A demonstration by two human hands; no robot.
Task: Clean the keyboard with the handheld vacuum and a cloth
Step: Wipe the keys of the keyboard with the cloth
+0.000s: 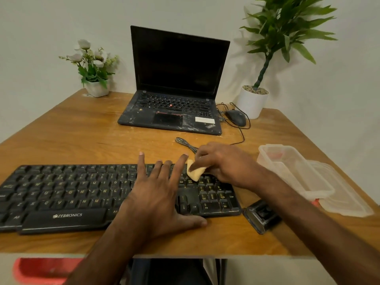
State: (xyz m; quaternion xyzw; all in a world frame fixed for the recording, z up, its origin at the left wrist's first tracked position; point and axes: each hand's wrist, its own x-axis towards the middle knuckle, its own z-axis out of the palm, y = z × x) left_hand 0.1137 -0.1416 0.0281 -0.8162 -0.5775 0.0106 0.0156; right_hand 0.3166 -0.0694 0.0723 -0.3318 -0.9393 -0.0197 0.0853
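Black keyboard point(82, 194) laid on wooden table point(72, 136), held flat under spread left hand point(158, 194), yellow cloth point(195, 171) pinched in right hand point(222, 163) grip, pressed on upper right keys.

The light is soft, warm and rather dim, with no hard glare. The plant point(287, 27) in the upper right throws a faint shadow to its left on the wall point(30, 38). A dull sheen lies on the table point(86, 128) left of centre. The wide lens bows the table's edges and bends my keyboard point(61, 198) at the left. Along the bottom the frame smears, and the red thing point(41, 270) at lower left is a blur.
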